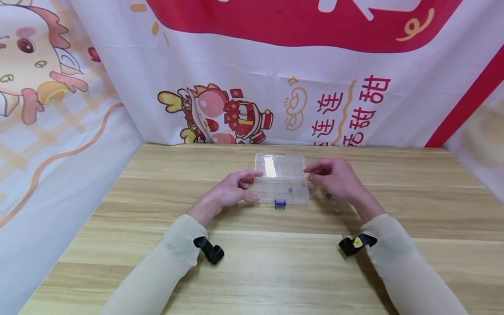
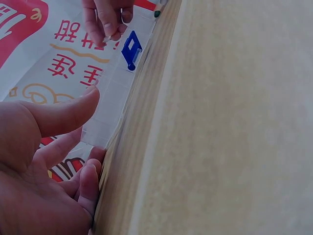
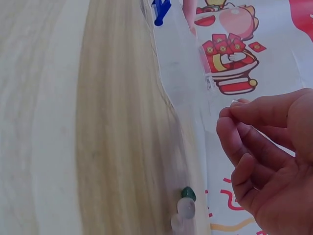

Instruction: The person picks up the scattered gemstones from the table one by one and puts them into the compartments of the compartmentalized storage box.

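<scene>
A clear plastic compartment box (image 1: 264,191) lies on the table, its hinged lid (image 1: 289,165) folded back and a blue latch (image 1: 280,203) at its front edge. My left hand (image 1: 236,188) touches the box's left end with loosely bent fingers, thumb extended. Just beyond the right end, my right hand (image 1: 334,177) pinches a tiny whitish piece (image 3: 235,101) between thumb and forefinger. A small dark piece (image 1: 290,190) sits in a compartment. Below the right hand lie a green stone (image 3: 188,194) and clear rounded pieces (image 3: 186,208).
The wooden table (image 1: 271,271) runs back to a printed cloth (image 1: 236,57) hanging behind the box. Another printed cloth (image 1: 78,170) hangs along the left side. Each wrist wears a small black camera.
</scene>
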The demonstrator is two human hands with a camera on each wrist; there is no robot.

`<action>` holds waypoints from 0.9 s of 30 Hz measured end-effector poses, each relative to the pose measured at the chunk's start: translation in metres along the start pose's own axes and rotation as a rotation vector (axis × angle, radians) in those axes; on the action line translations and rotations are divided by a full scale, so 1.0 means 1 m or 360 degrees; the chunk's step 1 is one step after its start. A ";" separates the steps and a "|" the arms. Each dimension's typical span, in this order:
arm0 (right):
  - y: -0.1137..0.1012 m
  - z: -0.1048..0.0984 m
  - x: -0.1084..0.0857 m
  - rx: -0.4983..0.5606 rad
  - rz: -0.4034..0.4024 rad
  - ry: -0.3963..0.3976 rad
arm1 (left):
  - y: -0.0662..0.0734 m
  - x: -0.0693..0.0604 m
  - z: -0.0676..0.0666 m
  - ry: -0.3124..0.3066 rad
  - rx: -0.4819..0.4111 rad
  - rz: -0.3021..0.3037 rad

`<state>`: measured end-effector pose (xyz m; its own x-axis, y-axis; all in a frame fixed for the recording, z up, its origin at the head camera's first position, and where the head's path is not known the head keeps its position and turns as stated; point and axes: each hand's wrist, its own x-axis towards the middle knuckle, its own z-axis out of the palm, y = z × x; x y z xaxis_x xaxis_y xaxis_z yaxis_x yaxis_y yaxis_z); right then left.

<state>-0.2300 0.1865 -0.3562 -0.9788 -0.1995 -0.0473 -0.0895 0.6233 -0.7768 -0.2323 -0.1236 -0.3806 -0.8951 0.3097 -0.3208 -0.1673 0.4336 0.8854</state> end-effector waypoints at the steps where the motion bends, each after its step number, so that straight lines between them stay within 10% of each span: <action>1: -0.001 0.001 0.000 0.0004 0.0007 -0.0003 | 0.000 0.000 0.000 0.0000 -0.0002 -0.0003; 27: -0.020 0.036 0.007 0.0030 -0.0016 -0.0027 | 0.000 -0.001 0.002 0.0008 0.0032 -0.0027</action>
<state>-0.2280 0.1454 -0.3641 -0.9745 -0.2188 -0.0499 -0.0959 0.6068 -0.7890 -0.2307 -0.1227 -0.3810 -0.8942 0.2981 -0.3341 -0.1743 0.4555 0.8730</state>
